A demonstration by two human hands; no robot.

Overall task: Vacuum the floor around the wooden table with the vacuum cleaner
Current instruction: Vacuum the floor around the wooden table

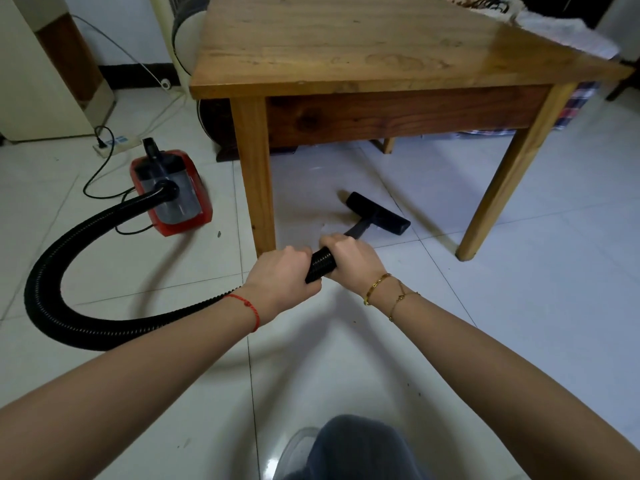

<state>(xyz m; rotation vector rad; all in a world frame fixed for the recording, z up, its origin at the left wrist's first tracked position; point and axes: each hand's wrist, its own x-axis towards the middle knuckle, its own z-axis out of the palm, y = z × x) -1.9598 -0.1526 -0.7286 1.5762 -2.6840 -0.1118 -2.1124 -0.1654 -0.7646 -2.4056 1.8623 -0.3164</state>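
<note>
Both hands wrapped tight on ribbed black hose [104, 327]: left hand [282, 277] behind, right hand [349, 259] ahead. Flat black floor nozzle [379, 213] on glossy pale tile floor [519, 306] under wooden bench [346, 46], between its square legs. Red canister vacuum cleaner [171, 194] left, its cord running to a power strip [116, 144].

A red canister vacuum cleaner [171, 194] is set on the tiled floor [519, 278] left of the wooden table [363, 57]; its black ribbed hose [55, 271] is looped, and its floor nozzle [377, 213] is laid flat under the table's front edge.
</note>
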